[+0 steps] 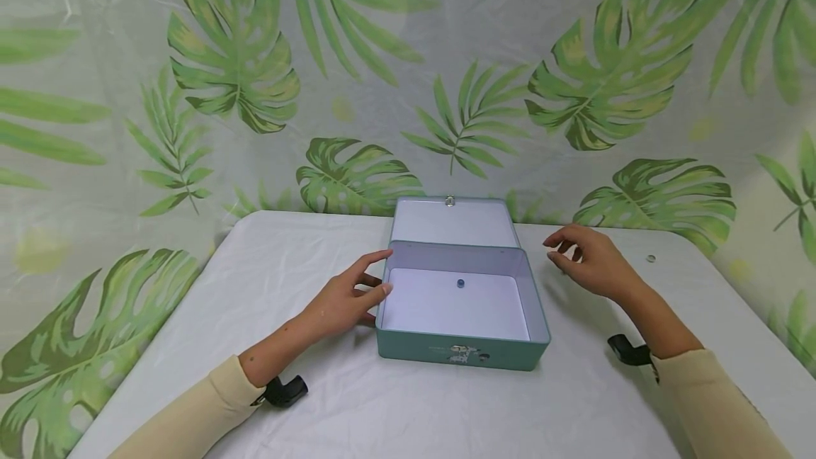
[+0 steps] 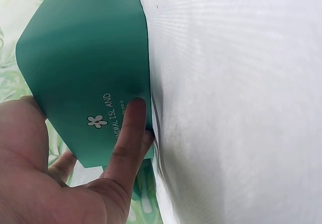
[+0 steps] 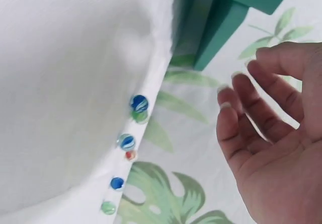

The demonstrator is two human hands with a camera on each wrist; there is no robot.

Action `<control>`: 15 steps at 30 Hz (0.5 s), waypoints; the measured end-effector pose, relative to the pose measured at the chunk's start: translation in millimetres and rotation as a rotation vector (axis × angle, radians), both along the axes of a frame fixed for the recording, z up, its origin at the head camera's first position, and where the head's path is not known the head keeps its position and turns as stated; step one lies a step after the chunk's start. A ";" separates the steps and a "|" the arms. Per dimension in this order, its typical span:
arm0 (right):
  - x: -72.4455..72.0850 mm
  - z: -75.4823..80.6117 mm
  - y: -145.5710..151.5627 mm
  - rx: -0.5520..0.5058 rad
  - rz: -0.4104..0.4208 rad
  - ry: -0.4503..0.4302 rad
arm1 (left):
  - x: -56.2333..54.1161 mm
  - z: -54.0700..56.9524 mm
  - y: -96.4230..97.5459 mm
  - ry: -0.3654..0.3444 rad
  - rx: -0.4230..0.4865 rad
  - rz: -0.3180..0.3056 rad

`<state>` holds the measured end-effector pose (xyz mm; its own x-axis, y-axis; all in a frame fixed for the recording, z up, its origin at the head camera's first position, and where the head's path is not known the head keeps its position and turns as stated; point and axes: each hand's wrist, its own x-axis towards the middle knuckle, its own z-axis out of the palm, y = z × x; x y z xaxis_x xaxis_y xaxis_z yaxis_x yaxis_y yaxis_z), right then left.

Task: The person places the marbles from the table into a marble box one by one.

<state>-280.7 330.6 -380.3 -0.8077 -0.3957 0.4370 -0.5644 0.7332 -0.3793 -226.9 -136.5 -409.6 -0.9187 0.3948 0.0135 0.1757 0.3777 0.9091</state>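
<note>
A green tin box stands on the table with its lid tipped back. One blue marble lies on its white floor. My left hand holds the box's left side, thumb and index tip at the rim. In the left wrist view, other fingers press the outer wall by a printed flower. To the right of the box, my right hand hovers with loosely curled fingers and holds nothing. Several marbles, among them a blue one and a green one, show left of it in the right wrist view.
White cloth covers the table. A small round thing lies near its back right. Behind the table hangs a leaf-printed sheet, close to the lid. Black wrist cameras sit under both wrists.
</note>
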 end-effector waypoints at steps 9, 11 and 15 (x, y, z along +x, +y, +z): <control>-4.9 -10.4 4.6 0.086 0.023 -0.072 | 0.2 -0.3 -0.1 -0.005 0.006 0.001; -4.7 -12.5 4.3 0.093 0.035 -0.096 | 0.3 -0.2 0.0 -0.008 0.011 -0.001; -4.4 -17.5 2.6 0.106 0.050 -0.122 | 0.9 0.3 0.2 -0.014 0.017 -0.003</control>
<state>-285.2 333.3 -397.8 -0.8303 -0.4754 0.2910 -0.5558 0.7448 -0.3693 -226.0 -136.3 -409.3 -0.9177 0.3973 0.0068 0.1636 0.3620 0.9177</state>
